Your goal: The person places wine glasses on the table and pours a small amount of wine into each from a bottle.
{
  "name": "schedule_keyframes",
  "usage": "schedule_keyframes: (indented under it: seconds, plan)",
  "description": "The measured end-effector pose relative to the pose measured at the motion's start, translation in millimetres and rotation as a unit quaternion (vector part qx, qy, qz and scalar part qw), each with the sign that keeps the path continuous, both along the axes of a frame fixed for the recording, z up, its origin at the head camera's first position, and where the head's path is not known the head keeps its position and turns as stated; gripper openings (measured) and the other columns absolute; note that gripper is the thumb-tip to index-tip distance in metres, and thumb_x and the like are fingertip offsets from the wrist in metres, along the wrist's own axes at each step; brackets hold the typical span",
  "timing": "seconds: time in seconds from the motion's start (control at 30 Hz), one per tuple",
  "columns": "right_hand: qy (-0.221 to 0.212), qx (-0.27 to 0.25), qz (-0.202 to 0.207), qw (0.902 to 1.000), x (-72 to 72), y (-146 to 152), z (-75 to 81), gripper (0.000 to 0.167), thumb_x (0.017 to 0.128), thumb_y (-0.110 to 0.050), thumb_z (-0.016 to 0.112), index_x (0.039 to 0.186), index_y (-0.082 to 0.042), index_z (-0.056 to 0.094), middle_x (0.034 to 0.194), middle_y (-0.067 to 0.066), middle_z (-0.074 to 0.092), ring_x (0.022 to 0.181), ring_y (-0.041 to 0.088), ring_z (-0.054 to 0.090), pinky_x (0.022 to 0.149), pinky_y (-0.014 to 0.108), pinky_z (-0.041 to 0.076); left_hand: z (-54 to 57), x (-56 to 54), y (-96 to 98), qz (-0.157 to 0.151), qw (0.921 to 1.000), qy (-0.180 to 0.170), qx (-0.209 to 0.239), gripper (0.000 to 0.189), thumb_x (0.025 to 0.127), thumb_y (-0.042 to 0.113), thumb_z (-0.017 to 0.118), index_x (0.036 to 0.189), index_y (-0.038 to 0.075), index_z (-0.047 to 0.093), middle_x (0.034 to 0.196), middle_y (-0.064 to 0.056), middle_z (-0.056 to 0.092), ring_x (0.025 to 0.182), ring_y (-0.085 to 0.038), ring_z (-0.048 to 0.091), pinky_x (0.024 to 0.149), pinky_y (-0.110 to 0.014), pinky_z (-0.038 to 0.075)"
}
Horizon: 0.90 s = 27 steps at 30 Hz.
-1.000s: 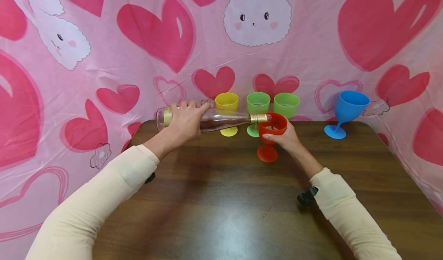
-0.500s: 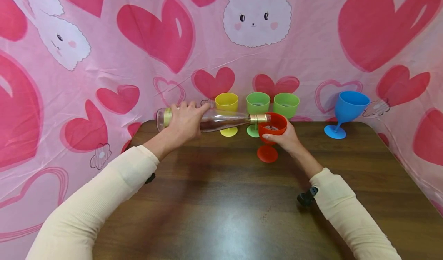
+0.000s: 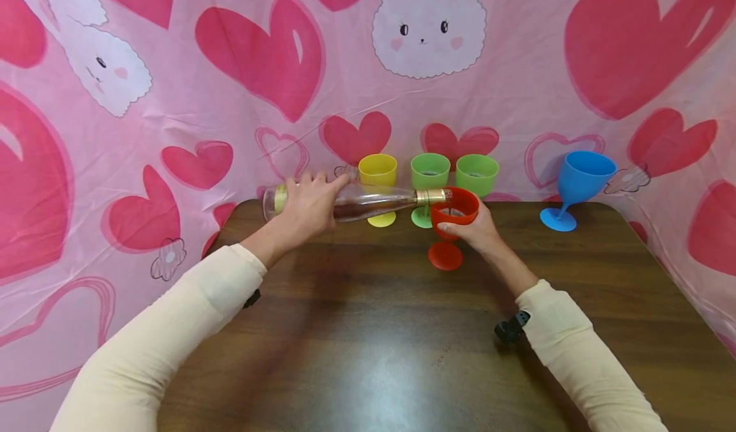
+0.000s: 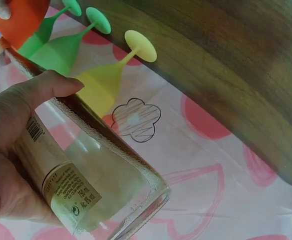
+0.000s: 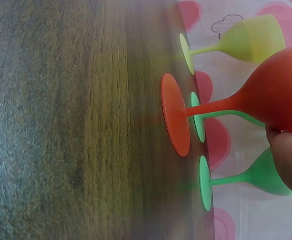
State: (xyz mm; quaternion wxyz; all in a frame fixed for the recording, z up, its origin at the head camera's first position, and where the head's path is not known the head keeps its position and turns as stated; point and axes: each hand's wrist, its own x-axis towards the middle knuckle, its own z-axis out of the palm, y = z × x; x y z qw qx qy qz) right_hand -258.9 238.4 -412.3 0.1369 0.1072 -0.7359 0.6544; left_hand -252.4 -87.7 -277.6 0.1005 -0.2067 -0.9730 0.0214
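Note:
My left hand (image 3: 310, 205) grips a clear glass wine bottle (image 3: 376, 203) around its body, holding it nearly level above the table. Its gold-banded mouth overlaps the rim of a red plastic goblet (image 3: 452, 218), with dark liquid showing inside. My right hand (image 3: 480, 231) holds the goblet's bowl from the right, thumb on the near side. In the left wrist view the bottle (image 4: 118, 175) shows a printed label and pinkish liquid along its lower side. The right wrist view shows the red goblet (image 5: 266, 92) upright, its round foot close to the table.
Along the table's (image 3: 356, 330) back edge stand a yellow goblet (image 3: 377, 170), a green goblet (image 3: 429, 171) and another green goblet (image 3: 476, 173). A blue goblet (image 3: 583, 176) stands farther right. Pink cloth (image 3: 345, 48) with hearts and rabbits hangs behind.
The bottle's base end has sunk slightly, leaving it a little closer to level. My right hand and the red goblet have hardly moved.

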Motion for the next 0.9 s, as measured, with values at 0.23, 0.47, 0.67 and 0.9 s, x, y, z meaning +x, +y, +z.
schedule_keyframes:
  seconds: [0.23,0.47,0.67,0.9]
  plan:
    - [-0.002,0.005,-0.001,1.0,1.3,3,-1.3,0.069,0.078,0.008,0.076,0.14,0.0,0.047,0.114,-0.023,0.061,0.109,0.006,0.057,0.089,0.009,0.049,-12.4,-0.8,-0.8,0.005,0.9995,-0.022,0.021,0.083,0.073,0.023,0.085,0.147,0.029,0.046,0.122,-0.019,0.064,0.118,-0.046,0.059,0.099,-0.069,0.043]
    - [-0.007,0.009,-0.004,0.9999,2.4,4,-1.4,0.072,0.078,0.006,0.076,0.143,0.004,0.044,0.113,-0.025,0.06,0.111,0.008,0.057,0.09,0.01,0.049,-27.0,-2.0,-2.3,0.01,0.998,-0.045,0.042,0.086,0.067,0.031,0.089,0.142,0.026,0.048,0.122,-0.017,0.064,0.116,-0.043,0.061,0.094,-0.068,0.046]
    - [-0.009,0.012,-0.011,0.9998,2.3,4,0.4,0.071,0.079,0.005,0.076,0.142,0.005,0.045,0.112,-0.024,0.059,0.11,0.008,0.056,0.09,0.01,0.048,-44.2,-3.0,-4.0,0.015,0.9952,-0.067,0.07,0.092,0.063,0.035,0.09,0.144,0.026,0.048,0.119,-0.015,0.066,0.109,-0.04,0.065,0.088,-0.064,0.051]
    - [-0.008,0.011,-0.006,0.9999,2.2,1,2.0,0.069,0.078,0.006,0.076,0.14,0.004,0.046,0.111,-0.024,0.061,0.109,0.007,0.057,0.091,0.01,0.048,-63.8,-1.9,-5.6,0.023,0.9912,-0.088,0.096,0.095,0.063,0.038,0.089,0.146,0.026,0.046,0.112,-0.013,0.069,0.096,-0.035,0.068,0.08,-0.055,0.057]
